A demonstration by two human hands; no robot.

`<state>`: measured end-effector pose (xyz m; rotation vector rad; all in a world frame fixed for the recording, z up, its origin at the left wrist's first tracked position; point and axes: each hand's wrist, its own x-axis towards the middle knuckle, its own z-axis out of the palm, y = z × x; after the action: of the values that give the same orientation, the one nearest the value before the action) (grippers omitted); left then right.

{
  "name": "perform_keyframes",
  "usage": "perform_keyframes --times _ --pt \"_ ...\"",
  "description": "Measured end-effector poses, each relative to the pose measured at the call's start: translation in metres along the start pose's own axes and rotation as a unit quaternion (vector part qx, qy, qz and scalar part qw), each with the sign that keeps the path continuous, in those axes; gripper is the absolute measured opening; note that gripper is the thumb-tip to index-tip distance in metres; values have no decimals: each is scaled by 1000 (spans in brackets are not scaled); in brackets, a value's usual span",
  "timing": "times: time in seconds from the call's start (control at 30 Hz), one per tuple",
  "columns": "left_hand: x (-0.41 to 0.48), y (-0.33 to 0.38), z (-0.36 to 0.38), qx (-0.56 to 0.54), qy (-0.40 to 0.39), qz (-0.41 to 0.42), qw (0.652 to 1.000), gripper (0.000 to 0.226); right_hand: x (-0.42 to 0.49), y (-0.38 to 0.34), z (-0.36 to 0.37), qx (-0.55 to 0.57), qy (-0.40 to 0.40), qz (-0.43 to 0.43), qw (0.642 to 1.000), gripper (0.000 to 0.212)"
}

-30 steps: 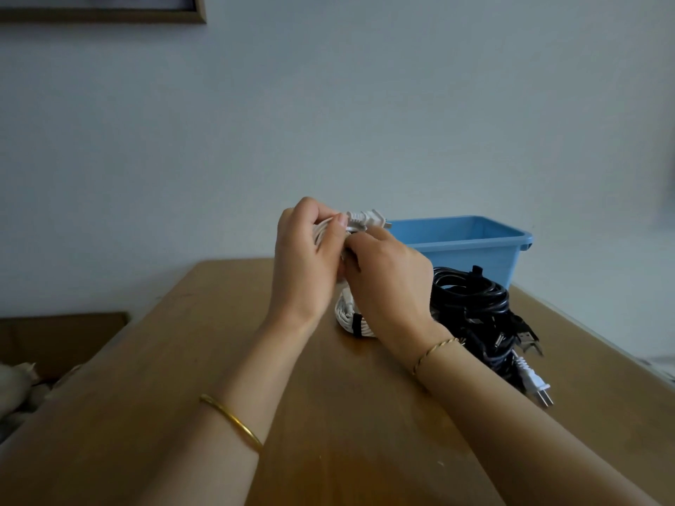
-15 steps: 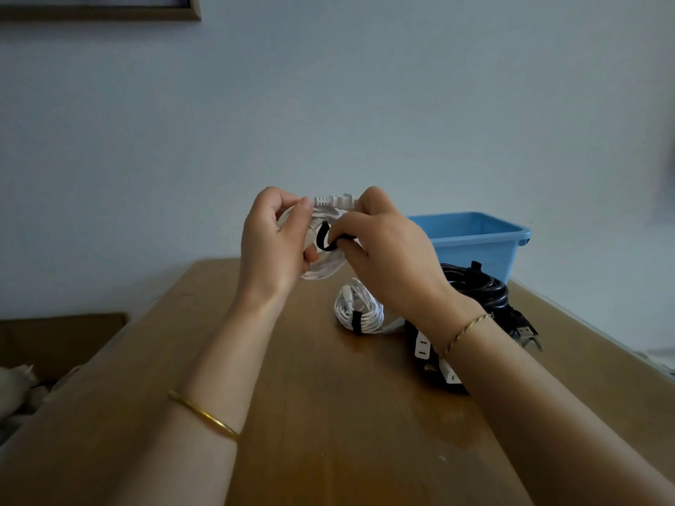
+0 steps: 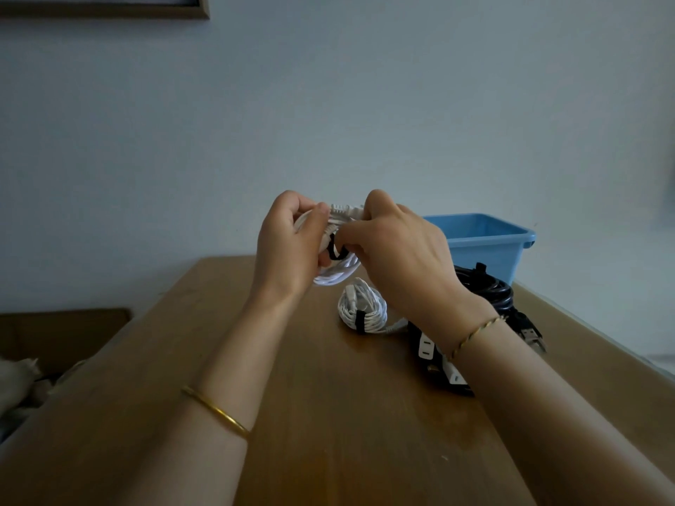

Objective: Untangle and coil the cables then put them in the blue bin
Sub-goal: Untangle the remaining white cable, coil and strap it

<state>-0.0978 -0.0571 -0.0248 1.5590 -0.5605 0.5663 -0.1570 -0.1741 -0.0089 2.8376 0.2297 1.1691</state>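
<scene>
Wooden table (image 3: 328,414), pale wall (image 3: 365,104); left hand (image 3: 288,250) and right hand (image 3: 401,257) fingers (image 3: 376,202) clamp white coil (image 3: 336,276).

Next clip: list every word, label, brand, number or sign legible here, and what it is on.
None readable.
The wall of the blue bin is plain.
The white coil held by the left hand and right hand, and the second white coil on the table, show no print.
Any marks on the power strip are too small to read.
</scene>
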Motion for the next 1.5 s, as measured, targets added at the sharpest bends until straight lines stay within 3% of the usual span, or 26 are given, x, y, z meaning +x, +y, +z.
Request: perform_keyframes --times 0.2,0.27,0.37,0.43,0.5,0.57,0.7,0.83,1.07,1.27,1.5 --pt "-1 -2 3 11 -6 4 1000 19 0 -4 12 3 29 29 999 16" --pt "-1 -4 5 29 -2 14 999 19 -1 -5 16 -6 19 3 1000 7" --pt "1 -7 5 45 6 21 999 20 -5 -3 19 -12 -10 -20 1000 12" --pt "1 -8 5 38 5 17 999 20 -6 -7 25 -27 29 3 999 8" --pt "1 -8 4 34 3 13 999 18 -7 -15 27 -37 32 42 998 18" --pt "0 -8 6 35 1 13 999 18 -7 -16 32 -36 71 59 995 25" --pt "-6 -2 13 21 -9 32 999 22 -11 -11 41 -18 175 80 981 13" --pt "-8 -2 19 -11 -12 51 999 22 -10 0 51 -8 281 84 956 21" --pt "-12 5 21 -63 -44 28 997 17 -8 11 55 3 352 68 933 24" --pt "-11 5 20 -88 -32 9 996 15 -7 11 60 -8 358 54 932 19" --pt "-5 1 14 -108 22 -30 994 7 -3 0 45 82 327 51 940 7"
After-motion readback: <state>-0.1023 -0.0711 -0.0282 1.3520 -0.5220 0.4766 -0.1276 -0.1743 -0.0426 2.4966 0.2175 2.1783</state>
